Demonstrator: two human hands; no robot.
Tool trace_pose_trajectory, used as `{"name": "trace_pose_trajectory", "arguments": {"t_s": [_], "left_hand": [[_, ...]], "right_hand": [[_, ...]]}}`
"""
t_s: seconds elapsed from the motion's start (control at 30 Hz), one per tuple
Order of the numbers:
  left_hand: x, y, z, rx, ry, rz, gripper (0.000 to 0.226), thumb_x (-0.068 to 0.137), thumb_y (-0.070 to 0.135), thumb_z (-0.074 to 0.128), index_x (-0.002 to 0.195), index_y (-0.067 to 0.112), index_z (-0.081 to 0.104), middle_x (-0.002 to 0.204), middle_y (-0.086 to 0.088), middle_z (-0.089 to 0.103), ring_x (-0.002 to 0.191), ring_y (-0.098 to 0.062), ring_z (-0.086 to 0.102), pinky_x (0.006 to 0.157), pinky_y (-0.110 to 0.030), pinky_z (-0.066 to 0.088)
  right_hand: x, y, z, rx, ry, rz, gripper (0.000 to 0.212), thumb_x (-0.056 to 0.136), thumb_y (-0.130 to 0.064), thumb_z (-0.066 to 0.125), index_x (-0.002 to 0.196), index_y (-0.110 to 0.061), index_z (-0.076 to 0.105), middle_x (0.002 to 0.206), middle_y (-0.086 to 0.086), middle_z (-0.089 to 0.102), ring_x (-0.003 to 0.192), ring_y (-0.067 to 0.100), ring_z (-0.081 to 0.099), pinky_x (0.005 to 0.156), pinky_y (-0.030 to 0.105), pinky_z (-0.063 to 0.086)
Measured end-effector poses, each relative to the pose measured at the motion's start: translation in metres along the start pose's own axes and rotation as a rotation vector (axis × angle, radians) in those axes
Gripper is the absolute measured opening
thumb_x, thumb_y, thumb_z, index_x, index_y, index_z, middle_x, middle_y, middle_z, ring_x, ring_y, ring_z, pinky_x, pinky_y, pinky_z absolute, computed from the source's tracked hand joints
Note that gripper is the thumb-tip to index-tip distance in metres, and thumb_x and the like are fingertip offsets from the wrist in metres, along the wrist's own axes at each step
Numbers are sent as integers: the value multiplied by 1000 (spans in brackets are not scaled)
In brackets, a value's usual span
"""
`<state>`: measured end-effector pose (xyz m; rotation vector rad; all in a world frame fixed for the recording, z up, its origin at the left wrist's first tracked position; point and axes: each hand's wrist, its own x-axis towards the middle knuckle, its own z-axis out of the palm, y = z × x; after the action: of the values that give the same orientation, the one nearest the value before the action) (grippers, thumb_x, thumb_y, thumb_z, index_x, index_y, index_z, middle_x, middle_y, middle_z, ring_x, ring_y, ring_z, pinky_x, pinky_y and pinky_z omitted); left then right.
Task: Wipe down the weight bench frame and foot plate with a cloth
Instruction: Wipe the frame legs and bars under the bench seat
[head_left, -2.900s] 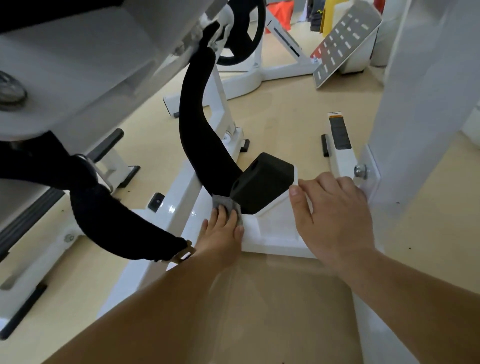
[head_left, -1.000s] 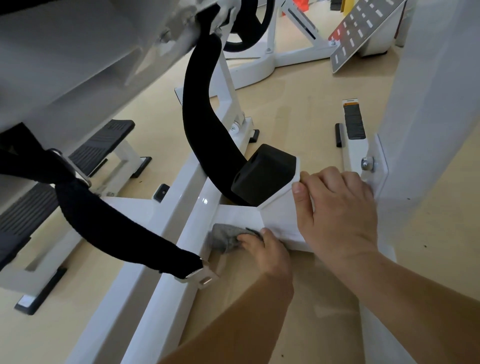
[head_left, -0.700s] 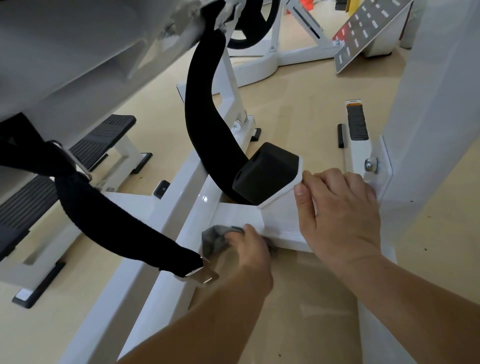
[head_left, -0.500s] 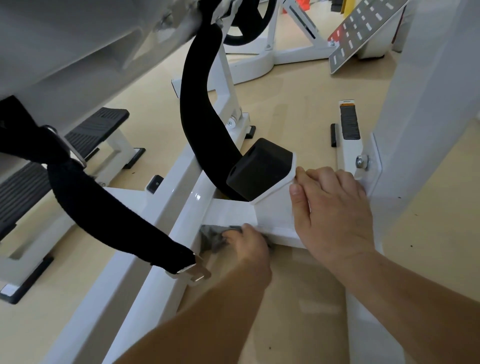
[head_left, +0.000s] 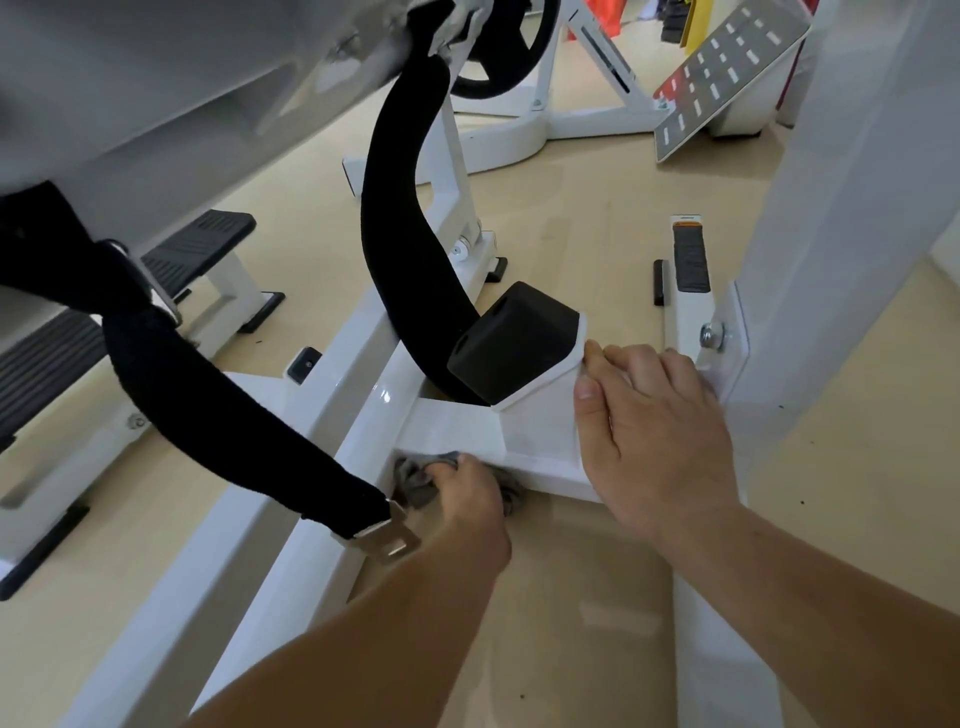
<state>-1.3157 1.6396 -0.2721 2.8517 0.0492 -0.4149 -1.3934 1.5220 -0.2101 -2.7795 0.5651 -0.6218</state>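
Open floor (head_left: 587, 603) lies between left rail (head_left: 244, 597) and right rail (head_left: 717, 654); a hanging black strap (head_left: 244, 426) crosses the left rail, and a black block (head_left: 514, 343) caps the cross-member (head_left: 457, 426).

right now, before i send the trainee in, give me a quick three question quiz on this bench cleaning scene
1. True or false: the right hand grips the grey cloth.
2. The cloth is pressed against: A) the black rubber block, B) the lower edge of the white cross brace, C) the far slotted foot plate.
3. Fill in: the metal buckle hangs from a black ____.
Key: 1 false, the left hand grips it; 2 B; 3 strap.
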Motion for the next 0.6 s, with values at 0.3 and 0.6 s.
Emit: {"name": "trace_pose_trajectory", "arguments": {"t_s": [0.3,0.6], "left_hand": [[-66,45,45,-1249,-410,-263,70,86,44,44,155,30,41,132,-13,64,116,-33,65,102,-52,55],[-46,29,-3,-1367,-92,-180,31,96,14,66,121,17,48,110,-6,61,95,-20,64,75,-31,55]], "right_hand": [[-5,6,-32,216,-273,-48,58,109,-45,10,161,-27,27,165,-13,26,151,8,14,127,32,9],[-54,39,-56,433,87,116,36,103,-40,39,105,-19,68,98,-6,60,85,16,59,78,41,52]]}}
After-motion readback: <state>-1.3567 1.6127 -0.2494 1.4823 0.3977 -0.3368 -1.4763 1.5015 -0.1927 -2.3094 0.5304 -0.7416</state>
